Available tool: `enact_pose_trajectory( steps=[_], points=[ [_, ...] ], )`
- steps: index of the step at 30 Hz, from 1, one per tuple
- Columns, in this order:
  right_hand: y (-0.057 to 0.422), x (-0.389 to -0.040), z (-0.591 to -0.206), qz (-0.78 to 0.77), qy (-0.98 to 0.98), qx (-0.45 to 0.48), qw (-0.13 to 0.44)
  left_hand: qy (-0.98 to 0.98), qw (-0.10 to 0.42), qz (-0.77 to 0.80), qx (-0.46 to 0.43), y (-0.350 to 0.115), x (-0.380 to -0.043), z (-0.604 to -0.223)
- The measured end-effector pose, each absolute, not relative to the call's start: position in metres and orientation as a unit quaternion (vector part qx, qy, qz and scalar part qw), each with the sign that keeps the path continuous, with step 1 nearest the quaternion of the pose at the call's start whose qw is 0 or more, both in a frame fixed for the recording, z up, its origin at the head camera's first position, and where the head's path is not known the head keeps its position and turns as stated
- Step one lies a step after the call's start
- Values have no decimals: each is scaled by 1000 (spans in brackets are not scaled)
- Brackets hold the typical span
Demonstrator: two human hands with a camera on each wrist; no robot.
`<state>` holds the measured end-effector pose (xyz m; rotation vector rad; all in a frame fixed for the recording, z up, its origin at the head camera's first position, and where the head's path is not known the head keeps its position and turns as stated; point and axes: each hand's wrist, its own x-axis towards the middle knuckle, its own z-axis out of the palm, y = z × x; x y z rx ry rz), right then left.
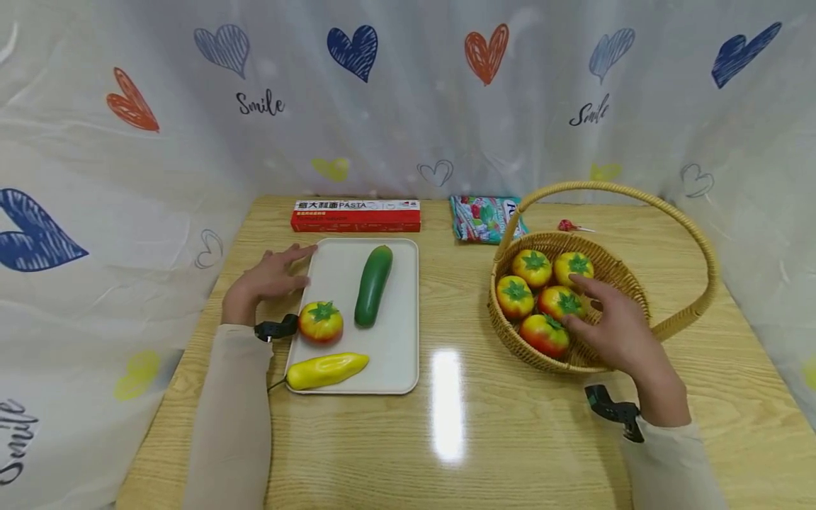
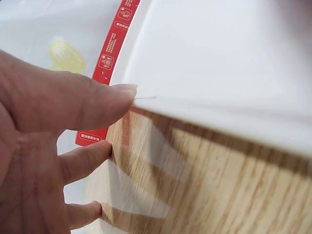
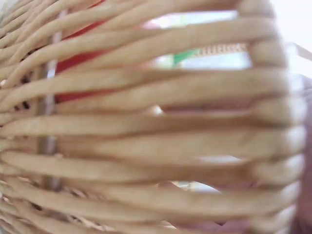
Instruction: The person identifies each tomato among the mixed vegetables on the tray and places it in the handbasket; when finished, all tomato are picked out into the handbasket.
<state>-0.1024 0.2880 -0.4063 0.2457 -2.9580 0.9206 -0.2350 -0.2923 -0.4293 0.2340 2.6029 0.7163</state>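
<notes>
My left hand (image 1: 270,275) is at the left side of a white tray (image 1: 398,354), fingers spread. In the left wrist view its thumb (image 2: 109,105) touches the tray's rim. On the tray lie a green cucumber-like vegetable (image 1: 373,287), a red-yellow tomato (image 1: 321,322) and a long yellow pepper (image 1: 328,370). My right hand (image 1: 618,329) reaches into a wicker basket (image 1: 510,340), thumb and forefinger apart around a tomato (image 1: 561,303). Several more tomatoes (image 1: 544,335) sit beside it. In the right wrist view the basket's weave (image 3: 146,126) hides most of the hand.
A red and white pasta box (image 1: 355,216) lies behind the tray. Behind the basket are a green candy packet (image 1: 481,219) and a red lollipop (image 1: 566,225). The basket's tall handle (image 1: 695,241) arches over its right side. A printed curtain (image 1: 408,127) hangs behind the table.
</notes>
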Motion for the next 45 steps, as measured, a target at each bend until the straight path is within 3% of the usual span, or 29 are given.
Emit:
enact_pose_trajectory(
  steps=[9, 19, 27, 34, 45],
  points=[
    [236, -108, -393, 341, -921, 158, 106, 942, 209, 247, 94, -295, -236, -428],
    [127, -134, -405, 475, -821, 315, -38, 942, 206, 250, 92, -296, -236, -429],
    [48, -150, -435, 550, -758, 323, -136, 939, 213, 256, 80, -292, -234, -429],
    [1, -155, -438, 503, -795, 316, -120, 941, 208, 251, 87, -292, -236, -428],
    [-48, -157, -429, 293, -895, 319, -102, 940, 202, 258, 95, -292, -237, -430]
  ],
)
